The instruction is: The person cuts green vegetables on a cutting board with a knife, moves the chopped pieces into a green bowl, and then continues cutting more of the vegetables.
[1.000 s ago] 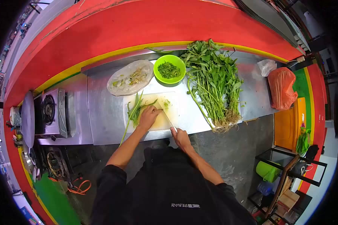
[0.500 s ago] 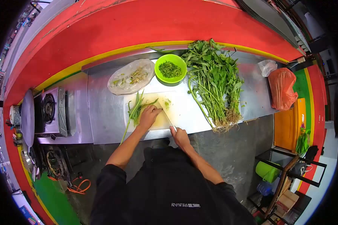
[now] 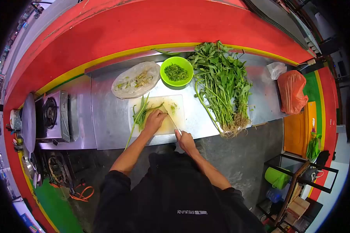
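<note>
currently, greens (image 3: 140,112) are held down on the board (image 3: 178,103) by the left hand (image 3: 154,121), whose fingers are bunched together over them. the knife (image 3: 172,122) is gripped by the right hand (image 3: 186,140), which is wrapped around its pale handle. the blade is pointed away from the body, across the board, and its far part is brought right beside the left fingertips; whether it is touched by them cannot be told. the two hands are kept apart, with the knife slanted between them.

most of the greens are spread on the left part of the board, partly hidden by the left hand. one long stalk (image 3: 133,132) is laid along that side and is reached out over the front edge of the bench (image 3: 109,116). a few chopped bits (image 3: 173,108) are scattered on the board beyond the blade.

behind the board, a green bowl (image 3: 163,72) is seen, with a heap of finely chopped leaves (image 3: 175,72) held in it. to its left, a clear bag (image 3: 122,91) is laid flat, with stems and scraps gathered on it. to its right, a large leafy bundle (image 3: 221,77) is spread, its roots (image 3: 235,126) turned toward the front edge. farther right, a red bag (image 3: 291,93) is placed next to a small crumpled bag (image 3: 276,70). at the left end, a stove (image 3: 50,112) is set. the bench is backed by a red wall (image 3: 144,27), along whose foot a yellow stripe is painted.
</note>
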A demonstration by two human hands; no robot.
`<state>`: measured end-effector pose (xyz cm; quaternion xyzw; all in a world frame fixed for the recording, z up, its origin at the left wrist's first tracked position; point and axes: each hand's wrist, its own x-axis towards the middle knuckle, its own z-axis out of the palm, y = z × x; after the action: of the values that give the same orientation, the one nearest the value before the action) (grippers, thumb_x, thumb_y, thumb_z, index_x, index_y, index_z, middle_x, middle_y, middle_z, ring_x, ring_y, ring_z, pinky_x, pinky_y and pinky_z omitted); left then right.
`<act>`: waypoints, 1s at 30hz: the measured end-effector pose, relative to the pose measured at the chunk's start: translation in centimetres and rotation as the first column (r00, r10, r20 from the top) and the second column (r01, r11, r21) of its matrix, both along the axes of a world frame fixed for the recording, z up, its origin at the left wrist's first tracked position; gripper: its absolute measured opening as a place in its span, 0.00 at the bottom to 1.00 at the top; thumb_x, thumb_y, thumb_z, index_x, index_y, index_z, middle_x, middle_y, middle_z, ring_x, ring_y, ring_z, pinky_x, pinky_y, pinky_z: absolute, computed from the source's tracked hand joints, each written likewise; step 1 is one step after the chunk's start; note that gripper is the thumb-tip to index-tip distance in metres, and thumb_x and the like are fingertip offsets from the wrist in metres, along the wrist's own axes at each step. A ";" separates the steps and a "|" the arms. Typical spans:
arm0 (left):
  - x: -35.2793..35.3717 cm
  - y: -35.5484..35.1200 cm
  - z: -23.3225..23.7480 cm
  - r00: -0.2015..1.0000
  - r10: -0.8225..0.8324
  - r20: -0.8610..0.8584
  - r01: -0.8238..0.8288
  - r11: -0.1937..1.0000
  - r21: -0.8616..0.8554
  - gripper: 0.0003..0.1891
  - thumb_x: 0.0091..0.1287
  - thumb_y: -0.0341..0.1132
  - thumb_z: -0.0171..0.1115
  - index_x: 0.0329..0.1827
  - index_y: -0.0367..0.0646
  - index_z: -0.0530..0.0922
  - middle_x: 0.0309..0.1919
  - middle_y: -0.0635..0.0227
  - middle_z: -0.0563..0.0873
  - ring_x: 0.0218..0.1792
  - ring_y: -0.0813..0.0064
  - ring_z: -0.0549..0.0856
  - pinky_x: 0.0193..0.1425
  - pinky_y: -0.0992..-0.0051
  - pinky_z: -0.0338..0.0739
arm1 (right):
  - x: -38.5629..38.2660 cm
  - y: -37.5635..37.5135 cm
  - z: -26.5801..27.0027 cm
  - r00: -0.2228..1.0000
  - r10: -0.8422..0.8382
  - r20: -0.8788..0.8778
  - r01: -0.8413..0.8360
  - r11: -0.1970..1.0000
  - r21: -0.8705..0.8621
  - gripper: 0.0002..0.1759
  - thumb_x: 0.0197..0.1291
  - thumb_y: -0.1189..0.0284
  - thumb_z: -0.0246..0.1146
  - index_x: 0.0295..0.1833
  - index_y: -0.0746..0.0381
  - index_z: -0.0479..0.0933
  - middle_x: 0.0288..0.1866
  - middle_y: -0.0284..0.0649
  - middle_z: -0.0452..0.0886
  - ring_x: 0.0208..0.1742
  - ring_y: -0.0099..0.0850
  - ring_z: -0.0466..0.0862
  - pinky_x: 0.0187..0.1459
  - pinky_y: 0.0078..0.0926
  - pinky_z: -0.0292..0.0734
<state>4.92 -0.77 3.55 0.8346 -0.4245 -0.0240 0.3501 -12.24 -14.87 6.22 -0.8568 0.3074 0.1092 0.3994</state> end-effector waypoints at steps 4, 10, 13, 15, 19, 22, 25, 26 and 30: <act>0.1 0.4 -0.7 0.999 -0.024 0.042 0.025 1.000 -0.015 0.11 0.62 0.25 0.67 0.48 0.42 0.89 0.39 0.61 0.83 0.45 0.59 0.84 0.51 0.61 0.79 | -0.2 0.1 0.7 0.997 -0.037 0.071 0.036 0.999 0.027 0.35 0.78 0.49 0.55 0.34 0.74 0.81 0.31 0.71 0.82 0.39 0.70 0.84 0.43 0.62 0.78; -0.1 0.3 -1.1 1.000 0.000 0.005 0.000 0.998 -0.069 0.11 0.63 0.25 0.65 0.47 0.42 0.89 0.38 0.61 0.84 0.45 0.58 0.84 0.51 0.60 0.79 | -1.2 0.0 -0.1 1.000 0.004 0.027 -0.004 1.000 0.002 0.36 0.78 0.48 0.54 0.34 0.73 0.82 0.31 0.69 0.83 0.40 0.68 0.86 0.45 0.60 0.78; -0.1 0.3 -1.2 1.000 -0.005 -0.002 0.005 0.997 -0.079 0.10 0.65 0.26 0.65 0.47 0.42 0.89 0.38 0.61 0.84 0.45 0.58 0.84 0.51 0.60 0.79 | -0.5 0.2 -0.3 1.000 -0.011 0.022 0.012 1.000 -0.019 0.35 0.78 0.48 0.54 0.34 0.72 0.82 0.31 0.68 0.83 0.40 0.67 0.86 0.46 0.61 0.78; 0.0 0.3 -1.4 1.000 -0.001 0.010 0.002 0.998 -0.056 0.09 0.65 0.27 0.65 0.47 0.42 0.89 0.38 0.61 0.83 0.45 0.58 0.84 0.52 0.60 0.79 | -0.1 0.2 -0.2 0.999 -0.012 0.031 0.013 1.000 -0.024 0.35 0.78 0.48 0.54 0.35 0.73 0.82 0.32 0.68 0.84 0.40 0.67 0.85 0.46 0.61 0.78; 0.0 0.1 -1.3 1.000 0.001 -0.018 -0.002 1.000 -0.028 0.11 0.65 0.26 0.65 0.48 0.42 0.89 0.39 0.61 0.84 0.46 0.58 0.84 0.53 0.60 0.79 | -0.1 0.2 0.5 0.998 -0.036 0.055 0.035 0.999 0.025 0.36 0.79 0.48 0.53 0.34 0.73 0.82 0.32 0.69 0.83 0.39 0.69 0.85 0.44 0.61 0.78; 0.0 -0.4 -1.6 1.000 0.014 0.009 -0.013 0.999 -0.051 0.12 0.64 0.25 0.64 0.49 0.42 0.88 0.39 0.61 0.84 0.46 0.58 0.84 0.53 0.60 0.79 | -1.2 -0.1 0.3 0.999 -0.010 0.054 0.007 0.999 0.050 0.37 0.78 0.47 0.54 0.34 0.73 0.82 0.33 0.70 0.83 0.40 0.69 0.85 0.45 0.61 0.78; 0.0 -0.3 -1.7 1.000 0.006 0.013 -0.005 0.998 -0.061 0.12 0.64 0.24 0.64 0.49 0.42 0.88 0.39 0.60 0.84 0.46 0.57 0.84 0.53 0.60 0.79 | -1.5 -0.3 0.6 0.999 -0.023 0.027 0.023 1.000 0.013 0.37 0.78 0.47 0.54 0.34 0.74 0.82 0.32 0.70 0.83 0.40 0.69 0.85 0.45 0.61 0.78; 0.1 -0.3 -1.6 0.999 -0.001 0.032 0.003 0.998 -0.068 0.13 0.63 0.24 0.64 0.49 0.42 0.88 0.39 0.60 0.84 0.46 0.57 0.84 0.53 0.60 0.80 | -1.4 -0.6 1.0 1.000 0.005 -0.002 -0.005 1.000 -0.003 0.37 0.78 0.46 0.53 0.36 0.74 0.82 0.33 0.70 0.84 0.39 0.69 0.86 0.47 0.61 0.80; 0.2 -0.3 -1.3 1.000 -0.015 0.003 0.015 0.999 -0.039 0.15 0.61 0.23 0.63 0.50 0.41 0.88 0.39 0.60 0.84 0.46 0.57 0.84 0.52 0.60 0.80 | -1.1 -1.0 1.3 1.000 -0.003 -0.006 0.003 0.999 0.039 0.37 0.78 0.46 0.53 0.38 0.73 0.83 0.34 0.69 0.84 0.40 0.69 0.86 0.47 0.61 0.81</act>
<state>5.13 -1.07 2.28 0.8245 -0.4316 -0.0169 0.3656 -13.31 -15.84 7.50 -0.8480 0.3077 0.1170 0.4154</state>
